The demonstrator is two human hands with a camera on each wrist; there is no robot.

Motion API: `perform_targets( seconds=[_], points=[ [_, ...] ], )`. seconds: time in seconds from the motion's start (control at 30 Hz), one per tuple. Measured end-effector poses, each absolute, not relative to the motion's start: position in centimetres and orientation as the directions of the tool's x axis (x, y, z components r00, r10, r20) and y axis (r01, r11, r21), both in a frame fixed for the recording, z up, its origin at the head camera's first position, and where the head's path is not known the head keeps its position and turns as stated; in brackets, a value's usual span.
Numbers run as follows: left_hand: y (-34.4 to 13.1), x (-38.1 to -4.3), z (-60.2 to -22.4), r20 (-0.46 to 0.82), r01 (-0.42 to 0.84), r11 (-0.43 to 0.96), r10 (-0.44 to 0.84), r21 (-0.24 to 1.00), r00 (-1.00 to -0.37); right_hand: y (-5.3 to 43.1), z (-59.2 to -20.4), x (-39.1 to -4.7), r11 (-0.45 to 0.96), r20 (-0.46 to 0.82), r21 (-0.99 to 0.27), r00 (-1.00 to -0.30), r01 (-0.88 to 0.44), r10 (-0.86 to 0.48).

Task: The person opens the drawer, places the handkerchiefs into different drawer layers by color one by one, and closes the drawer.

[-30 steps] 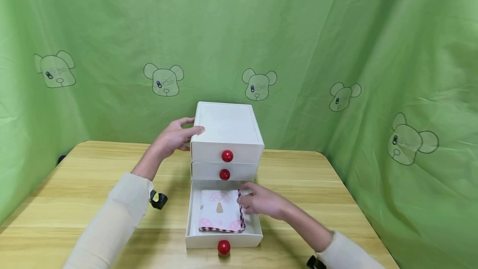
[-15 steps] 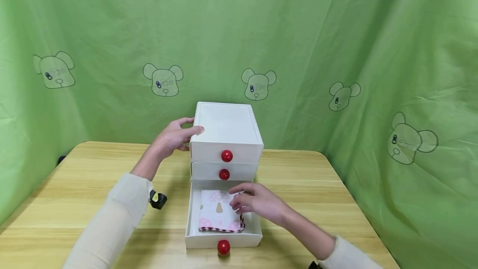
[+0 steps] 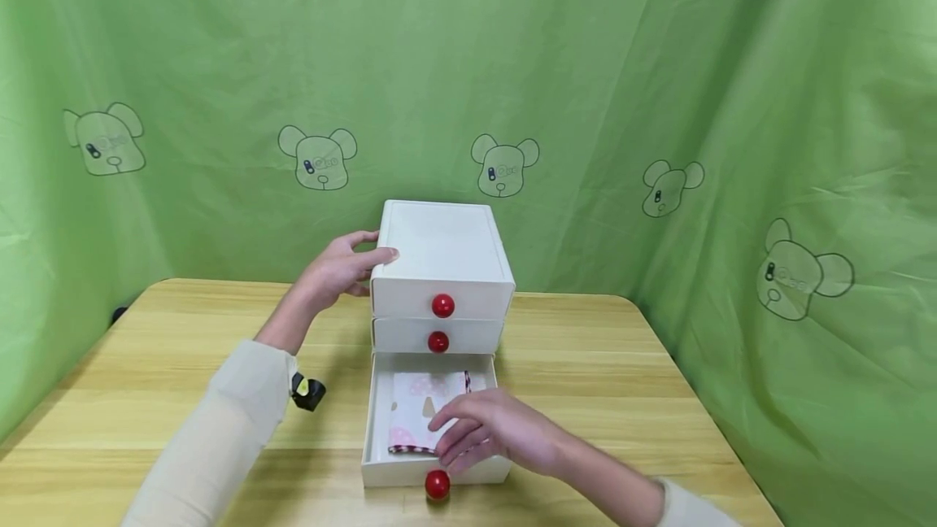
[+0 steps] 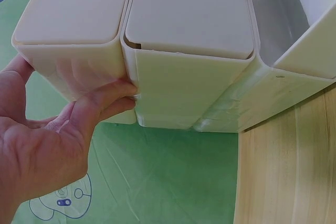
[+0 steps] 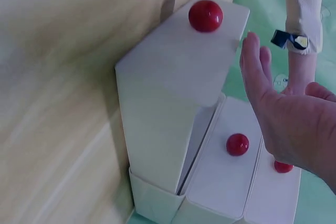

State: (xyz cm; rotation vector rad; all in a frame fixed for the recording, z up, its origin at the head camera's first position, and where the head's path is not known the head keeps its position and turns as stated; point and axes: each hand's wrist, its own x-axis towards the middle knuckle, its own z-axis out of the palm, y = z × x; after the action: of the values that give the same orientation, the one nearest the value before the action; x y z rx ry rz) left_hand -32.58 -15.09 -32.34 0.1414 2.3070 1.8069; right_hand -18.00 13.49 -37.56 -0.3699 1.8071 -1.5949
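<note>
A white drawer cabinet (image 3: 446, 241) with three stacked drawers stands on the table. My left hand (image 3: 337, 271) holds its upper left edge, thumb on top and fingers against the side wall (image 4: 173, 87). The bottom drawer (image 3: 376, 474) is pulled out; inside lies a folded white cloth (image 3: 410, 409) with pink prints and a checked edge. Over the drawer's front right part, my right hand (image 3: 505, 433) hovers with loosely bent fingers and nothing in them, hiding part of the cloth. Its fingertips are just above the drawer's red knob (image 3: 437, 485).
Red knobs also sit on the closed top drawer (image 3: 410, 299) and middle drawer (image 3: 398, 336). The wooden table (image 3: 600, 372) extends on both sides. Behind it hangs a green curtain (image 3: 410, 63) with bear-head drawings.
My right hand has moved from the cloth's right edge toward the drawer's front, near the knob. The left hand stays on the cabinet; cloth and drawer have kept their places.
</note>
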Motion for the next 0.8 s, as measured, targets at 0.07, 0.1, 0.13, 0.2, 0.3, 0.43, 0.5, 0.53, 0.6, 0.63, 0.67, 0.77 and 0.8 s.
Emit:
perform_targets(
  seconds=[0.07,0.1,0.13,0.2,0.3,0.43,0.5,0.53,0.6,0.63,0.67,0.77,0.8],
  points=[
    [-15.1,-32.6,-32.3,-0.105,-0.053,0.247,0.201,0.968,-0.974,13.4,-37.7,-17.6,0.227,-0.333,-0.943,-0.695,0.243,-0.637],
    [-15.1,-32.6,-32.3,-0.105,-0.053,0.249,0.201,0.967,-0.974,13.4,-37.9,-17.4,0.239,-0.352,-0.936,-0.682,0.258,-0.641],
    [-15.1,-32.5,-32.3,-0.105,-0.053,0.249,0.202,0.967,-0.974,13.4,-38.0,-17.2,0.254,-0.372,-0.928,-0.665,0.273,-0.647],
    [-15.1,-32.5,-32.3,-0.106,-0.053,0.248,0.202,0.967,-0.974,13.5,-38.4,-16.9,0.285,-0.41,-0.912,-0.632,0.295,-0.657],
    [-15.1,-32.5,-32.3,-0.104,-0.051,0.249,0.203,0.967,-0.974,13.6,-39.0,-16.5,0.344,-0.47,-0.883,-0.584,0.32,-0.662],
    [-15.1,-32.5,-32.3,-0.099,-0.046,0.249,0.201,0.967,-0.975,13.9,-39.7,-16.0,0.412,-0.534,-0.846,-0.532,0.339,-0.657],
    [-15.1,-32.5,-32.3,-0.098,-0.046,0.248,0.201,0.968,-0.975,14.1,-40.0,-15.9,0.435,-0.561,-0.828,-0.507,0.355,-0.654],
    [-15.1,-32.5,-32.3,-0.096,-0.044,0.248,0.202,0.968,-0.975,14.2,-40.2,-15.8,0.441,-0.568,-0.823,-0.498,0.358,-0.655],
    [-15.1,-32.5,-32.3,-0.095,-0.043,0.247,0.203,0.968,-0.975,14.3,-40.5,-15.8,0.453,-0.583,-0.812,-0.486,0.367,-0.651],
    [-15.1,-32.5,-32.3,-0.094,-0.042,0.247,0.204,0.968,-0.974,14.4,-40.7,-15.8,0.457,-0.586,-0.81,-0.486,0.367,-0.649],
    [-15.1,-32.5,-32.3,-0.093,-0.04,0.247,0.205,0.968,-0.974,14.5,-40.9,-15.8,0.46,-0.59,-0.807,-0.487,0.37,-0.644],
    [-15.1,-32.5,-32.3,-0.092,-0.039,0.249,0.205,0.968,-0.974,14.6,-41.6,-15.8,0.46,-0.601,-0.799,-0.497,0.386,-0.626],
    [-15.1,-32.4,-32.3,-0.093,-0.04,0.249,0.205,0.968,-0.974,14.6,-41.9,-15.8,0.453,-0.6,-0.8,-0.503,0.394,-0.622]
  ],
)
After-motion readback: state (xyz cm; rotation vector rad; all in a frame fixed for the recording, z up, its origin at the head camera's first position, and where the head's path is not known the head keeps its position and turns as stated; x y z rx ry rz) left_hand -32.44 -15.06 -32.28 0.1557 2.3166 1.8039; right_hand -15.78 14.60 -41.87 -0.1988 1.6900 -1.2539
